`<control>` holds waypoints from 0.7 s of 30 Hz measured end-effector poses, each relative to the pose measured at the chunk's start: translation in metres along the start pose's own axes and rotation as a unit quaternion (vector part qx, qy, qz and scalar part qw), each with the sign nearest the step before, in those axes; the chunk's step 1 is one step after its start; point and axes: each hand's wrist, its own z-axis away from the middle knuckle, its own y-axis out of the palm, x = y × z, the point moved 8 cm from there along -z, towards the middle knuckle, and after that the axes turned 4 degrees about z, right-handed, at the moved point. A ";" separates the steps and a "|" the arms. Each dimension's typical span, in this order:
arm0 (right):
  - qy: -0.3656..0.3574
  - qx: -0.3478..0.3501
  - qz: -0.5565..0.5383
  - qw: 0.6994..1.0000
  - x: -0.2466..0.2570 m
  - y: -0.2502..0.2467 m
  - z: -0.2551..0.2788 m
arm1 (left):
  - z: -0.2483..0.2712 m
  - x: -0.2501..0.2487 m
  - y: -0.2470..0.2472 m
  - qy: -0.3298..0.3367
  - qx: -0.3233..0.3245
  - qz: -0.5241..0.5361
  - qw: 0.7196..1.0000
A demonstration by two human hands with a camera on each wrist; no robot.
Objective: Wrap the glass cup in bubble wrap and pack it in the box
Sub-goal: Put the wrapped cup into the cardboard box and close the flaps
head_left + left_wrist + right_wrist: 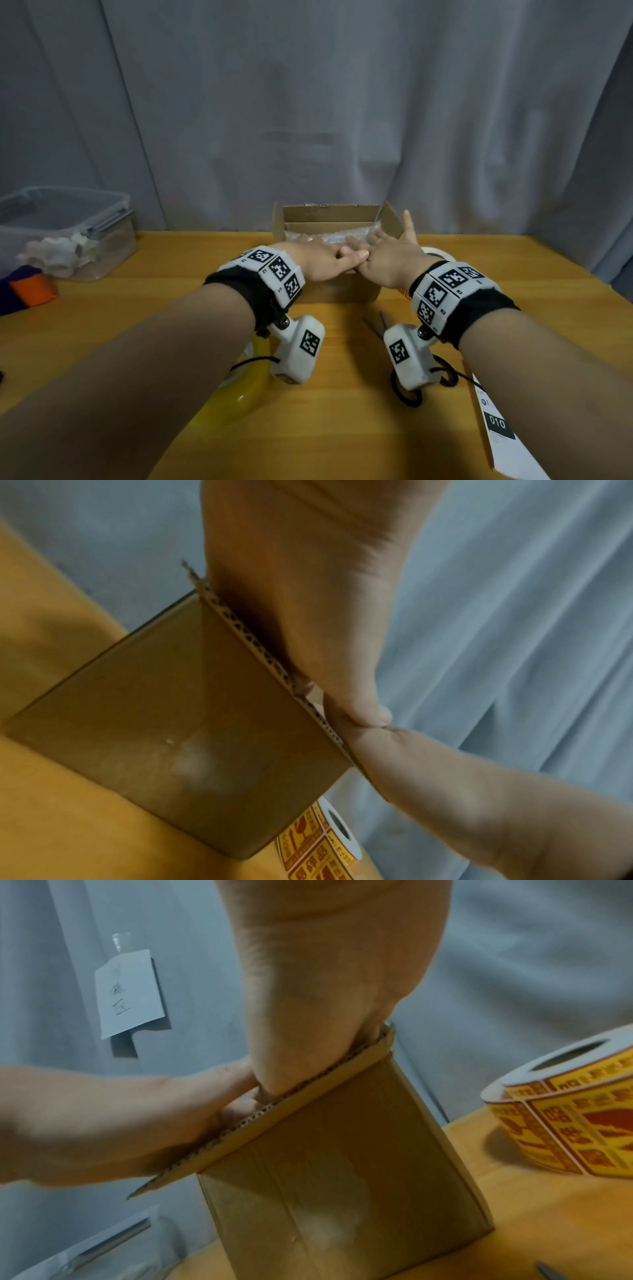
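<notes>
Left hand [317,262] and right hand [387,257] lie flat, fingers extended and gripping nothing, pressing the near flap of the cardboard box [342,219] at the far middle of the tabletop [342,428]. Bubble wrap [329,236] shows inside the box; the glass cup is not discernible, presumably enclosed within it. Legible writing: "010" on a white card [500,425] at the right edge, partly cut off. The yellow label roll [568,1118] beside the box carries red print, too blurred to read. Scissors [383,325] are largely hidden beneath the right wrist.
</notes>
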 end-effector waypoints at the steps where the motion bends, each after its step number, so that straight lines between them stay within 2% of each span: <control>1: -0.005 0.002 -0.035 0.999 0.000 0.002 0.000 | 0.001 -0.001 -0.002 -0.001 -0.009 -0.003 1.000; 4: -0.015 0.010 -0.114 0.993 -0.003 0.005 0.004 | -0.002 0.004 -0.004 0.004 -0.022 -0.041 0.999; 9: 0.014 -0.072 -0.044 0.996 -0.017 -0.013 0.005 | -0.004 0.012 -0.006 -0.019 -0.002 -0.083 0.996; 13: 0.012 -0.018 -0.081 0.997 -0.015 0.005 0.008 | -0.003 0.015 -0.007 -0.020 -0.015 -0.036 0.999; 16: 0.027 -0.008 -0.112 0.993 -0.016 0.007 0.005 | 0.001 0.017 -0.010 -0.006 -0.009 0.003 1.000; 19: 0.013 0.032 -0.123 0.992 -0.017 0.013 0.006 | 0.012 0.026 -0.014 0.005 -0.010 -0.060 0.998; 21: -0.013 0.047 -0.124 0.991 -0.017 0.016 0.009 | 0.021 0.034 -0.016 0.019 -0.051 -0.109 0.993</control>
